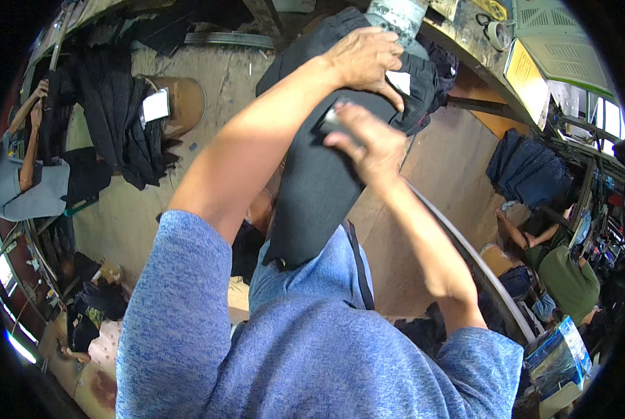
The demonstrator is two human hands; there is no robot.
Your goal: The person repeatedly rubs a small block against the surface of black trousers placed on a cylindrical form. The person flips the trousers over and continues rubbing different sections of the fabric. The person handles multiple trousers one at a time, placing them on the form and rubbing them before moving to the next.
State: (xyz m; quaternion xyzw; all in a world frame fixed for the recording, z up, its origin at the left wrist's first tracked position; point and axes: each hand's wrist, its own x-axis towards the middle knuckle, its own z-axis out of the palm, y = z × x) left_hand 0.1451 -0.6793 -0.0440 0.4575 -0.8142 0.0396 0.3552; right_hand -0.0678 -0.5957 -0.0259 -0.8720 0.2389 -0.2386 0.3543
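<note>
A black denim trouser leg (316, 185) lies stretched flat and long in front of me, its near end at my lap. Bunched dark cloth (284, 63) of the same garment surrounds its far end, with a white label (399, 82) on it. My left hand (368, 59) rests on the far end, fingers spread and pressing on the cloth. Over the upper part of the leg, my right hand (375, 143) grips a small grey-and-black block (332, 120) against the fabric. Motion blurs this hand and the block, so the block's exact kind is unclear.
A pale post (400, 17) stands beyond the garment. At upper right is a wooden bench (466, 42) with a tape roll (497, 35). Dark garments hang at left (113, 112), beside a person (30, 185). Folded dark jeans (532, 171) and another person (567, 283) are at right.
</note>
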